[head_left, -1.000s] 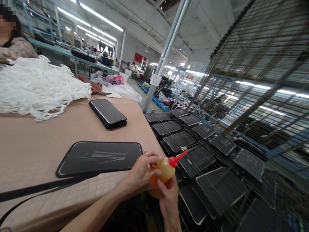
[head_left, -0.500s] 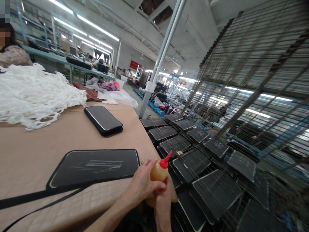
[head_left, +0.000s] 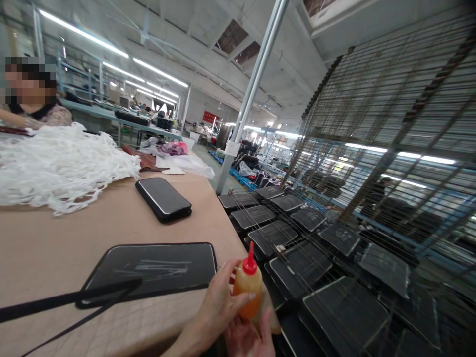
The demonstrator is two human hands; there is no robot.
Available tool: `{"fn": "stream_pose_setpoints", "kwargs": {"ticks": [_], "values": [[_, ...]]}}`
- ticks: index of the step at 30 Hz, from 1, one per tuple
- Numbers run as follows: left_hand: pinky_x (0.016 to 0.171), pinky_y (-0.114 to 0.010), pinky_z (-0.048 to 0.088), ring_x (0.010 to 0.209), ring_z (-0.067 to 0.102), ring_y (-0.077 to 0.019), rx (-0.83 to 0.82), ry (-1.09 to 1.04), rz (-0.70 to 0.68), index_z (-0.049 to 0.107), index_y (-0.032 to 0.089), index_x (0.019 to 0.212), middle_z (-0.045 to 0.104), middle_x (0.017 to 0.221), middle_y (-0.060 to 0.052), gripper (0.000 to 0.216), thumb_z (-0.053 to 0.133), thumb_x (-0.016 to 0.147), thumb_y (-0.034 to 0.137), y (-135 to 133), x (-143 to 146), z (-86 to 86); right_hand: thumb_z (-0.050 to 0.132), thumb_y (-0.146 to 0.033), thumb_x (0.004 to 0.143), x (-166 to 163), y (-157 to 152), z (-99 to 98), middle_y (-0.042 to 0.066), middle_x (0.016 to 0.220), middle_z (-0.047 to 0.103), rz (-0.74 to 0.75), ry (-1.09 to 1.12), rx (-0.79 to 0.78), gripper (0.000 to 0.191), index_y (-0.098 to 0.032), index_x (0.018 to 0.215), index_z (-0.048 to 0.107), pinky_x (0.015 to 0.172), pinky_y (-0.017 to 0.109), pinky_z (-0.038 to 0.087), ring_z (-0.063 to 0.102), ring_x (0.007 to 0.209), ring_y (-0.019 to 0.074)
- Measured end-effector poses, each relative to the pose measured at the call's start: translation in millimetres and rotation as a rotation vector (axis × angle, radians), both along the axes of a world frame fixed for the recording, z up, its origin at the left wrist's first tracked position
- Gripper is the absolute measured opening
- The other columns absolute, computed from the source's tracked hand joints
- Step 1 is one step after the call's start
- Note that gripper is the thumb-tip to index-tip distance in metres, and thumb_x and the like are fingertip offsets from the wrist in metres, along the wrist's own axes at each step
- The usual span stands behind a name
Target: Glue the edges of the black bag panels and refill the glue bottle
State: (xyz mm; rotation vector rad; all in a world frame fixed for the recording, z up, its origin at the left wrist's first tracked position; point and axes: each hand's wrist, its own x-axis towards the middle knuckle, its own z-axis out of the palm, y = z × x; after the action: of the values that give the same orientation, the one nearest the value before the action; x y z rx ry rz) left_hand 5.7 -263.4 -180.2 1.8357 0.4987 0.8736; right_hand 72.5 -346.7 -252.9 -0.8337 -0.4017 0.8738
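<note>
My left hand [head_left: 223,292] is wrapped round a squeeze bottle [head_left: 250,292] of amber liquid, thumb across its front. The bottle stands almost upright, its red nozzle pointing up. Just below its base is my right hand [head_left: 248,337], thumb and fingers apart; whether it touches the bottle I cannot tell. To the left, a flat black panel [head_left: 156,270] with rounded corners and pale streaks lies on the table. A black strap [head_left: 70,297] reaches over the panel's near left corner.
The tan-covered table [head_left: 201,218] carries a stack of black panels [head_left: 165,196] and a heap of white strips [head_left: 63,163]. On the right, a wire rack [head_left: 372,129] stands by rows of black panels [head_left: 297,263]. A person [head_left: 37,99] sits at far left.
The bottle has turned more upright and sits slightly lower. My right hand has come off its side and moved below it, fingers spreading. The view has shifted, showing more of the person.
</note>
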Motion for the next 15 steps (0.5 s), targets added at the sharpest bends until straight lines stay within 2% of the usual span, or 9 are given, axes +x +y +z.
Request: {"fn": "stream_pose_setpoints", "kwargs": {"ticks": [4,9,13,15], "values": [[0.093,-0.035,0.041,0.104,0.051,-0.0222,0.078,0.052,-0.006,0.05,0.021,0.114,0.055,0.116,-0.007,0.056,0.067,0.061,0.014,-20,0,-6.8,0.046,-0.071,0.072,-7,-8,12.8,0.01,0.095,0.07,0.002,-0.031,-0.019,0.053,-0.029,0.092,0.071,0.082,0.059,0.048,0.057,0.107,0.0349],[0.106,-0.046,0.026,0.118,0.042,-0.0292,0.156,0.179,-0.01,0.05,0.018,0.119,0.049,0.127,-0.013,0.062,0.071,0.06,0.019,-36,-7,-3.3,0.051,-0.067,0.07,-5,-20,10.7,0.012,0.108,0.066,0.037,-0.045,-0.061,0.058,-0.025,0.107,0.066,0.081,0.055,0.05,0.056,0.11,0.0334],[0.109,-0.053,0.014,0.134,0.021,-0.0357,0.25,0.3,-0.06,0.048,0.023,0.127,0.025,0.148,-0.013,0.072,0.074,0.06,0.029,-30,-16,10.2,0.051,-0.063,0.073,3,-23,10.3,0.01,0.114,0.064,-0.011,0.005,-0.118,0.057,-0.028,0.116,0.061,0.081,0.052,0.052,0.055,0.111,0.0313],[0.11,-0.052,0.009,0.136,0.018,-0.0335,0.293,0.33,-0.125,0.038,0.022,0.136,0.023,0.149,-0.014,0.084,0.073,0.061,0.038,-20,-18,10.8,0.051,-0.061,0.074,5,-21,9.6,0.008,0.115,0.063,-0.013,0.015,-0.126,0.056,-0.031,0.121,0.057,0.081,0.053,0.052,0.054,0.112,0.032]]}}
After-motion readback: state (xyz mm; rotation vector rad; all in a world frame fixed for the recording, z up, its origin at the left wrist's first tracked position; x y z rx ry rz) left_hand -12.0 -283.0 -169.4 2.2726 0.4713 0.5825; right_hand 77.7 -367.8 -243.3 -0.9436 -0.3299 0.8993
